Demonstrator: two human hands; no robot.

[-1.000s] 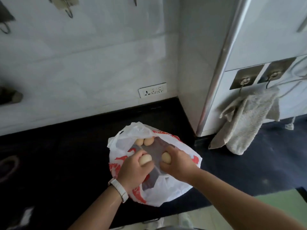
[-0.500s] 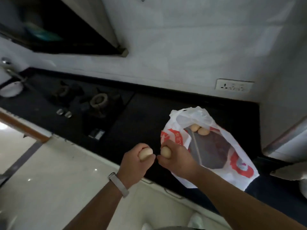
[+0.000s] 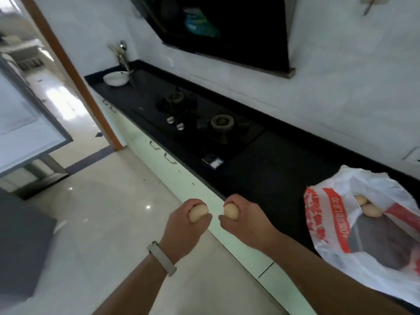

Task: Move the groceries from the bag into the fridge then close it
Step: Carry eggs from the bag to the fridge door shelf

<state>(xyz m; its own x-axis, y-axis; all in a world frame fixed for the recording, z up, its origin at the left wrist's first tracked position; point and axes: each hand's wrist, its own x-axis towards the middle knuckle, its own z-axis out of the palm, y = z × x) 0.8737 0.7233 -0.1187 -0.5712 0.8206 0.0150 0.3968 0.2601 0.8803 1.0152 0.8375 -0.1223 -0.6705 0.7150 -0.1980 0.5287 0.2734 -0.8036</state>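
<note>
My left hand (image 3: 181, 226) is shut on a pale brown egg (image 3: 197, 213), and my right hand (image 3: 245, 220) is shut on a second egg (image 3: 231, 212). Both hands hover side by side over the front edge of the black counter (image 3: 268, 178), out over the floor. The white and red plastic bag (image 3: 327, 223) lies open on the counter to the right of my hands. Two more eggs (image 3: 369, 208) show inside it. A grey-framed white panel (image 3: 27, 133) at the far left may be the fridge door; I cannot tell.
A black gas hob (image 3: 204, 126) with two burners sits in the counter, under a dark range hood (image 3: 227, 30). A white bowl (image 3: 116, 78) and a utensil holder (image 3: 122, 55) stand at the counter's far end. Pale green drawers (image 3: 159, 153) run below. A doorway (image 3: 59, 92) opens at the left.
Both hands have lifted an egg each out of the bag and carried them left, off the counter. My view has swung left from the bag toward the hob and doorway.
</note>
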